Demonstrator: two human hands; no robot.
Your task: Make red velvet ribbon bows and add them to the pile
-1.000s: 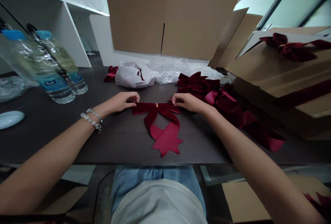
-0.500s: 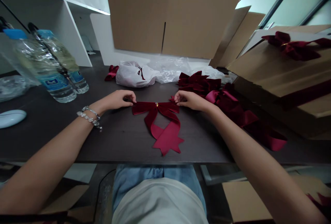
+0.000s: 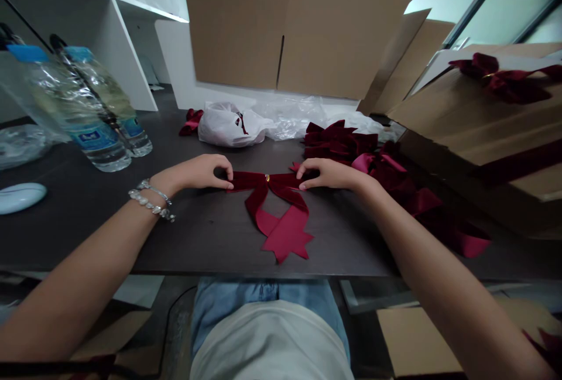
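A dark red velvet bow (image 3: 283,180) lies flat on the dark table, with a small gold tie at its middle. Its two tails cross toward the table's front edge, showing a lighter red underside and notched ends. My left hand (image 3: 204,173), with beaded bracelets on the wrist, pinches the left loop's end between thumb and fingers. At the opposite end, my right hand (image 3: 327,174) grips the right loop the same way. The fingertips cover both loop ends. Just beyond my right hand is a pile of red velvet bows (image 3: 340,141).
Loose red ribbon (image 3: 417,201) trails along the right side beside a cardboard box (image 3: 478,128). White plastic bags (image 3: 232,125) lie at the back before a large upright cardboard sheet (image 3: 237,23). Water bottles (image 3: 94,140) and a white mouse (image 3: 21,198) are at left.
Both hands have shifted their hold slightly nearer the front edge, with thumbs lower over the loop ends. The bow's loops now look narrower between them; the tails have barely moved.
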